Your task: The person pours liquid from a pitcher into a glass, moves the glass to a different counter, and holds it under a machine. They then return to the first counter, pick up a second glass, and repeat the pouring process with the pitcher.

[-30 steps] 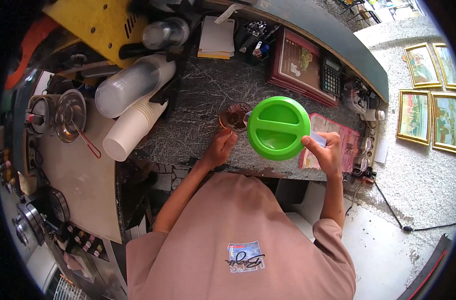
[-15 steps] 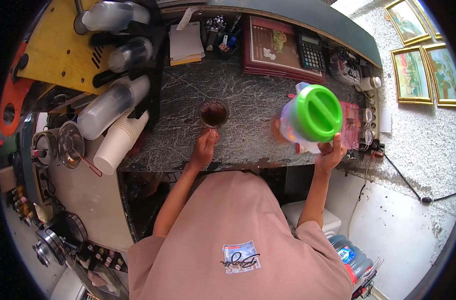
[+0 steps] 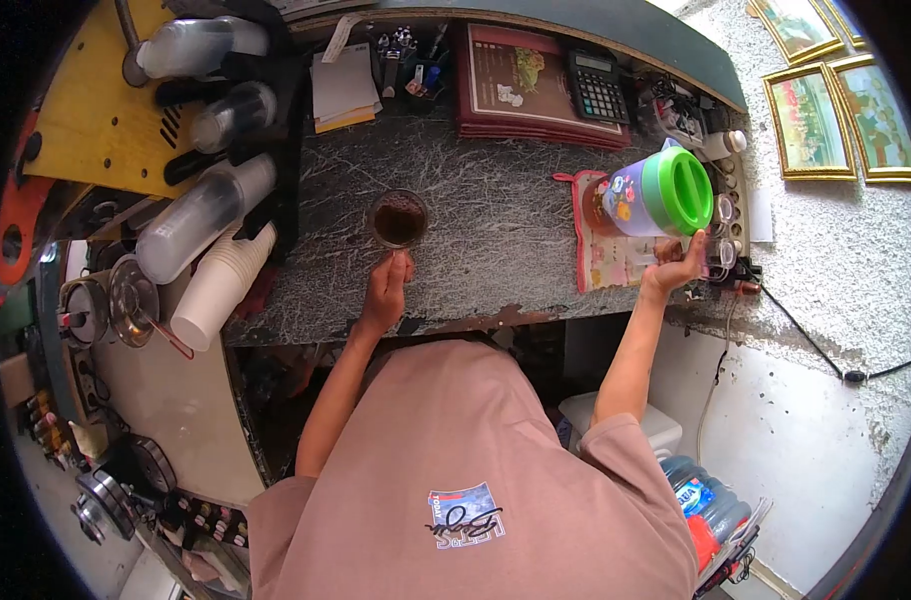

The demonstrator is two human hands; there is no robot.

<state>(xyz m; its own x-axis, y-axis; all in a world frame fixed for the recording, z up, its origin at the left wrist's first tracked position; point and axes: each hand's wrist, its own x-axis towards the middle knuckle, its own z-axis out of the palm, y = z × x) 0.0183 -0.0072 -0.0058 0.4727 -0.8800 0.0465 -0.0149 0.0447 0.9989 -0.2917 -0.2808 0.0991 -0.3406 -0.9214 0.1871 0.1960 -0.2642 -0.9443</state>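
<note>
A round glass mug (image 3: 400, 219) with dark brown liquid sits over the counter on the left, and my left hand (image 3: 385, 290) is closed round its handle. On the right, my right hand (image 3: 677, 265) grips the handle of a pitcher (image 3: 631, 198). The pitcher has a bright green lid, a flower print and reddish-brown liquid inside. It leans over a pink-edged patterned cloth (image 3: 603, 262) on the dark marbled counter (image 3: 476, 240).
Red menus (image 3: 546, 80) and a calculator (image 3: 598, 86) lie at the back. Papers (image 3: 344, 88) are at the back left. Stacked plastic cups (image 3: 208, 217) and paper cups (image 3: 224, 286) jut out at left. A cable (image 3: 806, 340) hangs on the right.
The pitcher has moved right and away from the camera, tilting more onto its side, and the cloth under it shows more. The view has shifted slightly; my left hand still holds the mug.
</note>
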